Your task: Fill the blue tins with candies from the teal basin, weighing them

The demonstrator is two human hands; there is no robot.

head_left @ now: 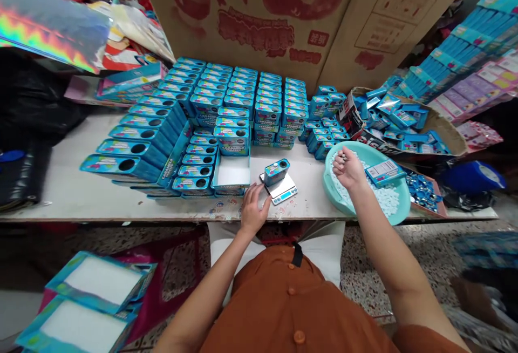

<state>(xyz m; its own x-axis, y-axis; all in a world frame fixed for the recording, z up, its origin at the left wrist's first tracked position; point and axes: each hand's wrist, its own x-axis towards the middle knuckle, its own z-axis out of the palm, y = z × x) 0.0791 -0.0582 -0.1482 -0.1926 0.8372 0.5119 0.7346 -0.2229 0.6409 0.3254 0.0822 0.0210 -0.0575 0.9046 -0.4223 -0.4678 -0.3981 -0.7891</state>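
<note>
My left hand (254, 210) lies spread just beside the small silver digital scale (280, 190) carrying a blue rectangular tin (277, 172). Over the round teal plastic basin (364, 150), my right hand (347, 168) bunches its fingers, pinching small white pellets (384, 199).

The shirt (283, 304) is rust-orange, with round matching buttons (299, 336) down the front and a short black strap (298, 254) at the neck. Its sleeves (424, 339) stop above bare arms (210, 283), and white cloth (324, 256) shows beyond it.

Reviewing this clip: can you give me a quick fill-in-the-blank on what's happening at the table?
1. The blue tin stands on a ____ scale.
2. The right hand is cupped over a basin of ____ pieces.
3. The left hand rests on the ____ beside the scale.

Missing words: digital; white; table.
</note>
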